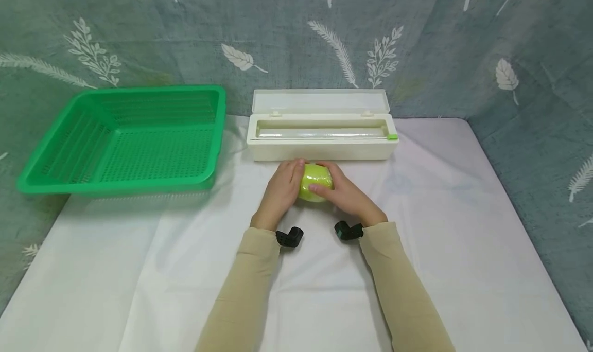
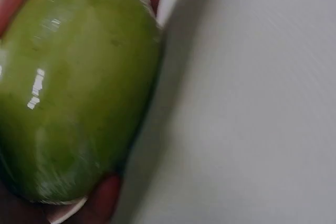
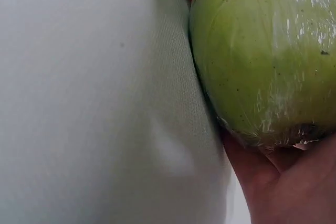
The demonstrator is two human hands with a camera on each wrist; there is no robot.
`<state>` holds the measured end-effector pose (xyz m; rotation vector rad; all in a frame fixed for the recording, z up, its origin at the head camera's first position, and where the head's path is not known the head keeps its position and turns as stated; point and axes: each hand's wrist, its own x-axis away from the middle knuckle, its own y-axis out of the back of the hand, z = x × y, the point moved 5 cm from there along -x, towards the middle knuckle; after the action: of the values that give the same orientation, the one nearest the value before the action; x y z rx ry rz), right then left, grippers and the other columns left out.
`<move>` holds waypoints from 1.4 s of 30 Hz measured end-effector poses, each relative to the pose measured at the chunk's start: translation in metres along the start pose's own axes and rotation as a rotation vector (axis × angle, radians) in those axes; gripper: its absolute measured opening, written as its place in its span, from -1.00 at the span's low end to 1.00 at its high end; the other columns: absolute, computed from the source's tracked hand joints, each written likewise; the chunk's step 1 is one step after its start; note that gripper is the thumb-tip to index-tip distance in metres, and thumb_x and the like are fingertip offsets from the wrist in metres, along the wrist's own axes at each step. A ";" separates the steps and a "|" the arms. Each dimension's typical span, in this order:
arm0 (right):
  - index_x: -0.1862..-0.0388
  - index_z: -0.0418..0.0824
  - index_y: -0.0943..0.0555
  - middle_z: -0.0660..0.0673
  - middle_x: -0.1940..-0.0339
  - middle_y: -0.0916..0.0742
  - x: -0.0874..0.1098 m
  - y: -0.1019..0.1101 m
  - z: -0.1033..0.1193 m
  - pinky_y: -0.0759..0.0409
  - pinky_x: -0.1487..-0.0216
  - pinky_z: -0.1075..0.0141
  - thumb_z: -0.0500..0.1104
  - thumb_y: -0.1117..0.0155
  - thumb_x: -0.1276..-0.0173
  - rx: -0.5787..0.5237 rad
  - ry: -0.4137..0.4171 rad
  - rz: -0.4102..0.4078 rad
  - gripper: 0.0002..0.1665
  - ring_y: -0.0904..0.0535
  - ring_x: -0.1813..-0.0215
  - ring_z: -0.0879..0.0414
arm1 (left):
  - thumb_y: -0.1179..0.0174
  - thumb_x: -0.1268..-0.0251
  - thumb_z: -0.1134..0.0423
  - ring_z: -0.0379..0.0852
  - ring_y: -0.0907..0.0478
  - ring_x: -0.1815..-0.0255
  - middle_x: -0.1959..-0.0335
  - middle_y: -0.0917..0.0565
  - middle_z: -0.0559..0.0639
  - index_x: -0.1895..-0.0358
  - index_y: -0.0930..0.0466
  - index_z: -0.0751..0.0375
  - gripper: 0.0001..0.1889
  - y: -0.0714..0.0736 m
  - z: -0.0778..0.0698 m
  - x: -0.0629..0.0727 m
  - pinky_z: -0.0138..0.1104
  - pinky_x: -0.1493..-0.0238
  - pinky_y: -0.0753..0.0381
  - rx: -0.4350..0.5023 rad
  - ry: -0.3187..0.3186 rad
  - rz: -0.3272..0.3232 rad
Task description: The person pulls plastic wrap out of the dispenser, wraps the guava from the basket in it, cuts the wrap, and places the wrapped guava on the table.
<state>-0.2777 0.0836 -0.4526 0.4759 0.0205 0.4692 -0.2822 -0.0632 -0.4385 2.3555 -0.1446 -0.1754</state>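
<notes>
A green apple (image 1: 315, 181) tightly covered in shiny clear film sits on the white cloth at the middle of the table. My left hand (image 1: 280, 188) holds it from the left side, and my right hand (image 1: 347, 191) grips it from the right with the thumb across its near face. Close up in the left wrist view, the film over the apple (image 2: 79, 87) shows glints and fine creases. In the right wrist view, wrinkled film gathers near a dark spot at the end of the apple (image 3: 262, 56), beside the right palm. The fingers behind the fruit are partly hidden.
Just beyond the hands stands a white cling film box (image 1: 319, 151), its lid up, a roll inside and a green slider at its right end. A green plastic basket (image 1: 214, 179) is at the back left. Patterned grey-green fabric (image 1: 287, 33) hangs behind the table.
</notes>
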 end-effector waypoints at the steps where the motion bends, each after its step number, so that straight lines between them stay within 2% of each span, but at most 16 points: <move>1: -0.29 0.00 -0.11 -0.07 -0.07 -0.36 -0.001 -0.001 0.001 -0.38 0.07 0.18 0.29 -0.13 -0.13 0.001 -0.006 -0.005 -0.16 -0.36 0.03 0.05 | 0.52 -0.36 -0.19 -0.06 -0.39 0.03 0.06 -0.44 0.04 -0.03 -0.46 0.01 -0.41 0.001 0.001 0.000 -0.14 -0.03 -0.33 0.005 0.010 0.005; 5: -0.36 0.12 -0.02 -0.07 -0.22 -0.34 -0.005 0.002 0.005 -0.33 -0.05 0.09 0.41 -0.09 -0.05 0.049 -0.049 -0.067 -0.04 -0.33 -0.12 0.06 | 0.53 -0.33 -0.23 -0.03 -0.38 -0.03 0.00 -0.47 0.04 -0.07 -0.43 0.03 -0.38 0.008 0.003 -0.001 -0.13 -0.07 -0.30 0.051 0.098 0.037; 6: -0.37 0.16 0.02 -0.07 -0.25 -0.32 -0.007 0.004 0.006 -0.30 -0.09 0.06 0.44 -0.07 -0.04 0.061 -0.062 -0.095 -0.02 -0.30 -0.16 0.04 | 0.53 -0.32 -0.25 -0.02 -0.37 -0.07 -0.04 -0.47 0.03 -0.10 -0.41 0.02 -0.37 0.009 0.004 -0.002 -0.12 -0.09 -0.29 0.074 0.130 0.049; 8: -0.38 0.23 0.07 -0.07 -0.28 -0.31 -0.009 0.010 0.007 -0.24 -0.14 0.02 0.49 0.01 -0.04 0.074 -0.096 -0.169 -0.02 -0.27 -0.21 0.02 | 0.50 -0.31 -0.27 -0.02 -0.31 -0.16 -0.12 -0.43 0.02 -0.16 -0.35 0.04 -0.36 0.010 0.005 -0.005 -0.12 -0.14 -0.24 0.104 0.148 0.068; 12: -0.37 0.20 0.00 -0.08 -0.30 -0.31 -0.009 0.020 0.005 -0.19 -0.18 -0.01 0.49 0.22 -0.15 0.064 -0.158 -0.265 -0.15 -0.22 -0.27 0.00 | 0.39 -0.27 -0.30 -0.06 -0.20 -0.24 -0.20 -0.32 0.02 -0.25 -0.24 0.04 -0.34 0.005 0.001 -0.009 -0.14 -0.19 -0.17 0.128 0.091 0.113; 14: -0.33 0.15 -0.12 -0.06 -0.25 -0.37 -0.008 0.023 0.004 -0.33 -0.07 0.04 0.47 0.29 -0.19 0.060 -0.182 -0.271 -0.20 -0.36 -0.15 0.00 | 0.32 -0.25 -0.31 -0.07 -0.18 -0.24 -0.21 -0.30 0.03 -0.26 -0.23 0.04 -0.34 0.003 -0.001 -0.010 -0.16 -0.20 -0.16 0.121 0.052 0.110; 17: -0.26 0.07 -0.26 -0.03 -0.13 -0.48 -0.007 0.027 0.003 -0.44 0.09 0.10 0.46 0.37 -0.22 0.123 -0.205 -0.262 -0.22 -0.49 0.04 0.00 | 0.27 -0.22 -0.33 -0.07 -0.21 -0.22 -0.19 -0.31 0.02 -0.26 -0.23 0.01 -0.33 0.004 0.000 -0.011 -0.15 -0.18 -0.19 0.129 0.055 0.095; 19: -0.22 0.01 -0.32 -0.05 -0.08 -0.52 -0.007 0.030 0.004 -0.45 0.10 0.10 0.44 0.39 -0.25 0.165 -0.197 -0.269 -0.22 -0.51 0.08 -0.02 | 0.27 -0.22 -0.32 -0.07 -0.22 -0.21 -0.19 -0.32 0.02 -0.25 -0.23 0.00 -0.34 0.004 0.002 -0.013 -0.15 -0.18 -0.19 0.139 0.057 0.075; 22: -0.23 -0.03 -0.32 -0.06 -0.15 -0.49 -0.008 0.034 0.003 -0.30 -0.11 0.09 0.41 0.41 -0.27 0.198 -0.195 -0.281 -0.21 -0.38 -0.16 0.00 | 0.30 -0.23 -0.32 -0.06 -0.22 -0.21 -0.18 -0.32 0.03 -0.25 -0.24 0.00 -0.34 0.004 0.004 -0.013 -0.15 -0.17 -0.19 0.140 0.069 0.062; 23: -0.24 -0.04 -0.31 -0.05 -0.20 -0.45 -0.008 0.035 0.003 -0.24 -0.17 0.09 0.41 0.42 -0.27 0.193 -0.192 -0.276 -0.21 -0.30 -0.23 0.01 | 0.32 -0.23 -0.33 -0.06 -0.21 -0.22 -0.19 -0.31 0.03 -0.25 -0.24 0.01 -0.34 0.004 0.004 -0.013 -0.15 -0.18 -0.18 0.136 0.072 0.060; 27: -0.26 -0.01 -0.29 -0.04 -0.25 -0.40 -0.008 0.040 0.001 -0.17 -0.22 0.07 0.41 0.40 -0.28 0.129 -0.210 -0.265 -0.23 -0.22 -0.29 0.02 | 0.38 -0.22 -0.36 -0.07 -0.19 -0.24 -0.20 -0.30 0.00 -0.23 -0.27 0.02 -0.31 0.004 0.005 -0.014 -0.16 -0.20 -0.16 0.120 0.081 0.071; 30: -0.24 -0.01 -0.32 -0.04 -0.22 -0.42 -0.007 0.046 0.001 -0.23 -0.17 0.04 0.37 0.37 -0.30 0.093 -0.190 -0.270 -0.27 -0.25 -0.25 0.01 | 0.35 -0.17 -0.40 -0.10 -0.20 -0.23 -0.17 -0.31 -0.04 -0.21 -0.30 0.00 -0.28 0.003 0.004 -0.017 -0.15 -0.19 -0.17 0.114 0.072 0.096; 35: -0.22 -0.03 -0.34 -0.03 -0.15 -0.46 -0.006 0.057 -0.001 -0.45 0.06 0.13 0.32 0.32 -0.33 -0.012 -0.126 -0.248 -0.33 -0.39 -0.10 0.06 | 0.28 -0.10 -0.44 -0.10 -0.25 -0.17 -0.11 -0.33 -0.04 -0.20 -0.32 -0.01 -0.26 0.003 0.005 -0.020 -0.14 -0.15 -0.21 0.092 0.077 0.124; 39: -0.23 -0.07 -0.33 -0.09 -0.18 -0.41 0.003 0.071 -0.003 -0.45 0.03 0.13 0.31 0.27 -0.32 -0.067 -0.084 -0.317 -0.31 -0.37 -0.13 0.02 | 0.33 -0.11 -0.44 -0.03 -0.13 -0.21 -0.22 -0.22 0.03 -0.29 -0.18 0.04 -0.19 0.003 0.002 -0.016 -0.09 -0.15 -0.20 0.024 0.077 0.151; 42: -0.25 -0.05 -0.32 -0.09 -0.21 -0.36 0.014 0.088 0.000 -0.36 -0.06 0.06 0.32 0.27 -0.32 0.012 -0.063 -0.415 -0.32 -0.32 -0.16 -0.02 | 0.40 -0.15 -0.42 -0.01 -0.01 -0.26 -0.29 -0.11 0.03 -0.33 -0.10 0.03 -0.21 0.013 -0.009 -0.011 -0.05 -0.16 -0.17 -0.004 0.047 0.136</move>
<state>-0.3028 0.1592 -0.4124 0.4833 0.0598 0.0471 -0.2920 -0.0639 -0.4220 2.3339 -0.2804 -0.0542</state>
